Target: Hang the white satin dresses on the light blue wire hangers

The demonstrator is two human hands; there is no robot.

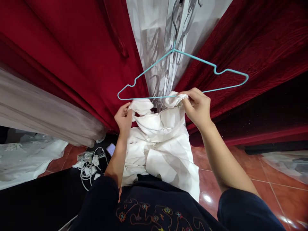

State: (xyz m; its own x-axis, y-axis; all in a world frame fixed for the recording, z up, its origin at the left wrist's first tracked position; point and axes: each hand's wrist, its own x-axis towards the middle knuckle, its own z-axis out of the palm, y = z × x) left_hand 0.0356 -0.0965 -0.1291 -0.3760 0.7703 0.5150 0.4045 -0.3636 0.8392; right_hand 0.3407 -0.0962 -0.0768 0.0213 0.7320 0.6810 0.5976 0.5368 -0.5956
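Note:
A white dress (158, 150) with bead-trimmed sleeves spreads down in front of my body. My left hand (124, 117) pinches the edge of its left sleeve, just under the hanger's lower bar. The other sleeve's beaded edge is gripped between thumb and fingers of my right hand (197, 104), which is close to the same bar. Above both hands hangs a light blue wire hanger (194, 57), hooked at its top. The bar passes by the upper edges of the sleeves; part of it is hidden behind my right hand.
Red curtains or gowns (79, 54) hang on both sides of a white metal stand (168, 64). At lower left, white cables (88, 170) and a phone (111, 149) lie on a black surface (43, 202). Reddish tiles (276, 173) cover the floor.

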